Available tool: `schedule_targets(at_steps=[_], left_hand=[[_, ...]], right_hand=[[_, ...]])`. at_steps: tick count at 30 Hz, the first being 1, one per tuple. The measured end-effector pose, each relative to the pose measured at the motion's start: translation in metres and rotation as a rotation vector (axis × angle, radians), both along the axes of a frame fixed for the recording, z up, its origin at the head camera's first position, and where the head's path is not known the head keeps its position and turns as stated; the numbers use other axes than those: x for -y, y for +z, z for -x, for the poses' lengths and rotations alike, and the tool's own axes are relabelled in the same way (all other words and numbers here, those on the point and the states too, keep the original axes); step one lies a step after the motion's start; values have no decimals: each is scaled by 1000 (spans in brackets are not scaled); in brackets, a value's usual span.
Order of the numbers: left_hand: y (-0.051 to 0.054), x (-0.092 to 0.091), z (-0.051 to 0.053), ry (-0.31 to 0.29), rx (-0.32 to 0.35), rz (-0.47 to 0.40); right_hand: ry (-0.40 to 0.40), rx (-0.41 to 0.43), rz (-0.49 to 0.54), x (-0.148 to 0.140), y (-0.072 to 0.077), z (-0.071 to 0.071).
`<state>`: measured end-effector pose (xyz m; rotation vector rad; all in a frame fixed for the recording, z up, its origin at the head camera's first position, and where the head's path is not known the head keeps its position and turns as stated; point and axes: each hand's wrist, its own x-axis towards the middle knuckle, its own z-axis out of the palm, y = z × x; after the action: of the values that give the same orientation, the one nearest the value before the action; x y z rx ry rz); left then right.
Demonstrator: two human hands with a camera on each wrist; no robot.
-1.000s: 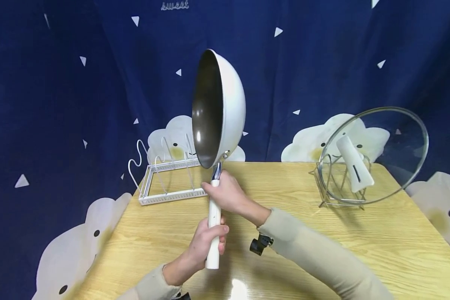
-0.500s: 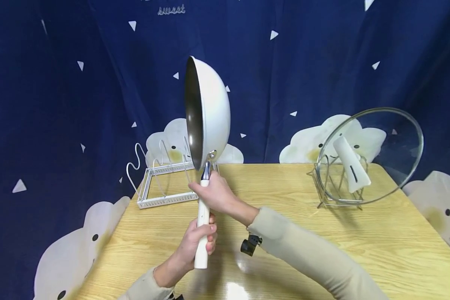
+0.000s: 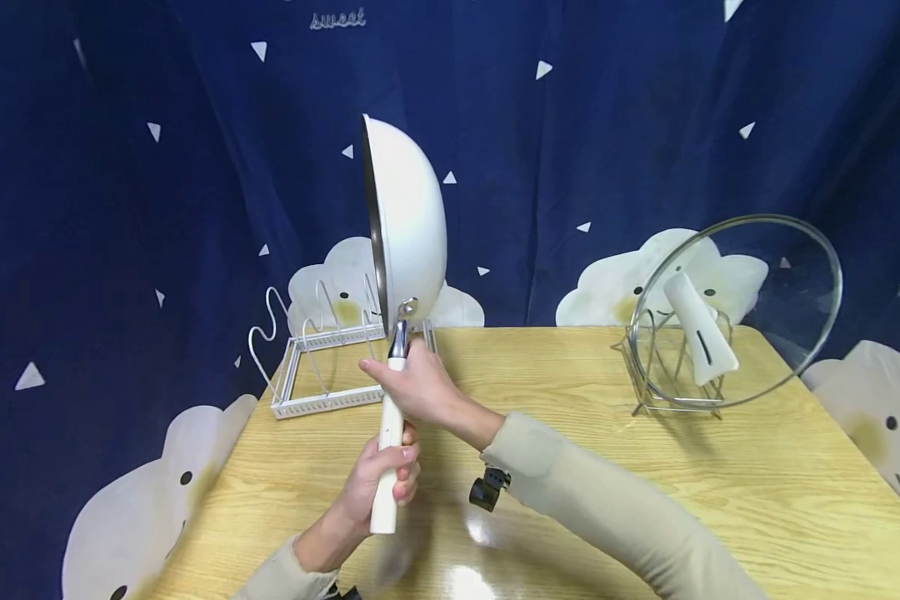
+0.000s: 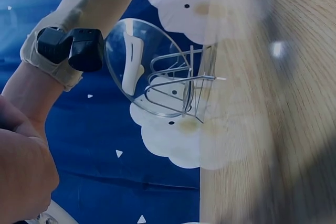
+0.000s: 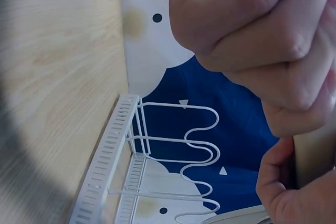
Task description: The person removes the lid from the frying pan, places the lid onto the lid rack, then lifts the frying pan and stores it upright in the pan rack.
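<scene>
A white wok (image 3: 414,225) with a dark inside is held upright above the table, its hollow side facing left in the head view. My left hand (image 3: 375,479) grips the lower part of its long white handle (image 3: 385,504). Higher up, just below the metal joint, my right hand (image 3: 417,381) is wrapped round the same handle. The wok's bowl stands in front of the right end of a white wire rack (image 3: 322,406) and hides part of it. In the right wrist view, curled fingers (image 5: 262,35) fill the upper right, and the handle is mostly hidden.
At the right of the wooden table (image 3: 540,375), a glass lid (image 3: 787,308) with a white handle (image 3: 701,329) stands in a small metal wire stand (image 3: 648,392). A dark blue curtain (image 3: 495,100) with white clouds hangs behind the table.
Both hands have moved left with the wok. It has turned so that its dark inside shows only as a thin strip and more of the white outside is visible.
</scene>
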<state>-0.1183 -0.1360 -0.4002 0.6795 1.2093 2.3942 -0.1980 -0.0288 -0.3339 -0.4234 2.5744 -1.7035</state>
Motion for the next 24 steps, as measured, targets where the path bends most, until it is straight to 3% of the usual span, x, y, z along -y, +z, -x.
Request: schedule_targets(at_steps=[16, 24], left_hand=[[-8, 11, 2, -6, 32, -16], [-14, 13, 4, -22, 19, -32]], right_hand=[[-17, 53, -94, 13, -8, 5], [-24, 44, -81, 16, -15, 8]])
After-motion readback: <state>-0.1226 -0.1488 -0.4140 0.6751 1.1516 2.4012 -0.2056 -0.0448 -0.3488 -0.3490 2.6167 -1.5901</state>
